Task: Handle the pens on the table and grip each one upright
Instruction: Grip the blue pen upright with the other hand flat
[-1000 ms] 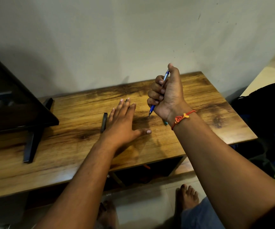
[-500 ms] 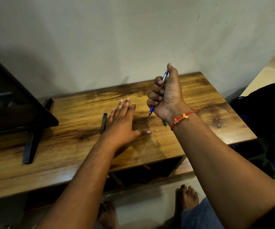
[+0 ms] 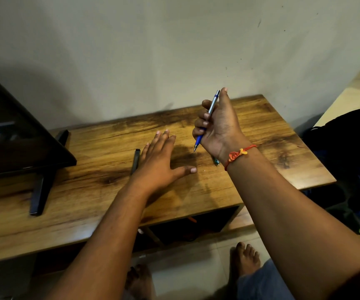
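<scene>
The right hand (image 3: 218,126) was raised over the table (image 3: 267,135), its fingers curled round a blue pen (image 3: 213,105) and the thumb laid along the barrel up to the silver top. The pen stood nearly upright, its top leaning a little right and its tip pointing down at the wood. A red thread (image 3: 238,154) circled the wrist.

The left hand (image 3: 157,162) lay flat on the table, palm down, fingers straight and close together, thumb spread to the right, holding nothing. The blue pen's tip hung just right of those fingers, beyond the thumb.

A black pen (image 3: 135,161) lay on the table just beside the left hand's little-finger edge, running along it — whether it touched the hand could not be told. Only the tip of a teal pen (image 3: 216,161) showed on the wood, the rest hidden behind the right wrist.

Farther left a dark screen (image 3: 12,137) stood on the table on a black leg (image 3: 41,189), well apart from both hands. At the right, off the table's end, sat a dark bag (image 3: 348,144), and bare feet (image 3: 245,258) showed on the floor below.
</scene>
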